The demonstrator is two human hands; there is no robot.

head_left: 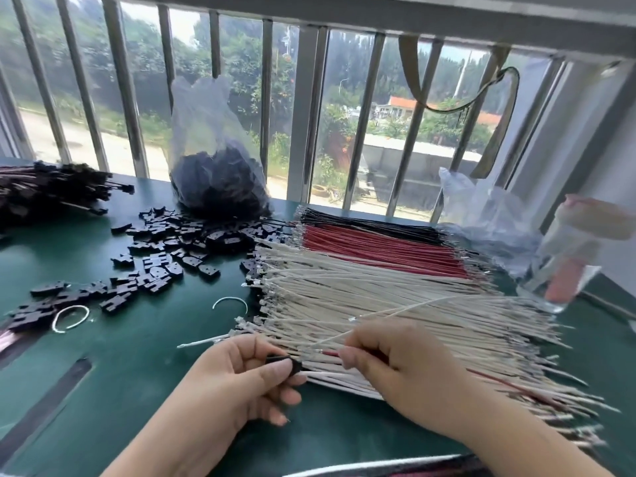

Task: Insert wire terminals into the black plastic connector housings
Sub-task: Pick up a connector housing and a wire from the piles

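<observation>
My left hand [241,376] pinches a small black connector housing [285,363] between thumb and fingers, with a white wire [330,374] running out of it to the right. My right hand [395,366] pinches a red wire [328,353] near its metal terminal [315,351], whose tip points at the housing from just to its right. A second white wire [395,313] rises from the right hand's fingers. Both hands hover over the near edge of a wide spread of white wires [395,297], with red wires [371,246] and black wires [361,222] behind.
Loose black housings [172,242] lie scattered on the green table [137,339]. A clear bag of housings [216,180] stands by the barred window. Finished harnesses [44,191] pile at far left. Wire ties [70,316] lie nearby. A plastic bottle [564,259] stands at right.
</observation>
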